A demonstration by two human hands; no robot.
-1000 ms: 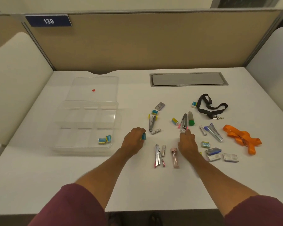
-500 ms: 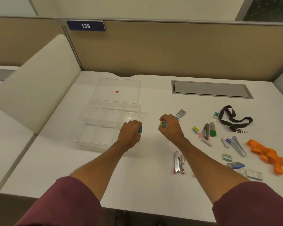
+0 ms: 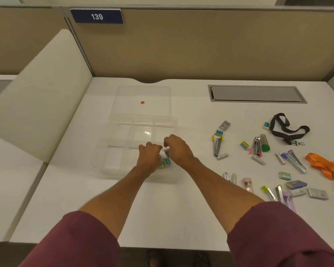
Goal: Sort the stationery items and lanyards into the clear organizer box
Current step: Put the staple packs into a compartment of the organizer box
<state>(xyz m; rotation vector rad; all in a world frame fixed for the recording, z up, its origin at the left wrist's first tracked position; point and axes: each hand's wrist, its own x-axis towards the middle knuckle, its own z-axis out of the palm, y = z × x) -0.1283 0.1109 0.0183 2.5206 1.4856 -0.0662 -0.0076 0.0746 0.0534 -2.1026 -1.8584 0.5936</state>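
Observation:
The clear organizer box (image 3: 112,145) stands left of centre on the white desk, with its lid (image 3: 152,93) lying flat behind it. Both my hands hover over its front right compartment. My left hand (image 3: 149,157) is curled with a bit of blue at its fingertips. My right hand (image 3: 176,149) pinches a small blue box (image 3: 167,151) just under its fingers. Two small blue-and-yellow boxes (image 3: 165,162) lie in that compartment. To the right lie a black lanyard (image 3: 289,130), an orange lanyard (image 3: 328,168) and loose stationery.
Scattered to the right are a silver stapler (image 3: 217,145), a green-capped tube (image 3: 264,143), small boxes (image 3: 284,175) and refill cases (image 3: 247,185). A grey cable hatch (image 3: 256,93) sits at the back. Beige partitions wall the desk behind and on the left.
Both hands moved left from the scattered items to the box's front right compartment, each carrying a small blue box. The view has turned left.

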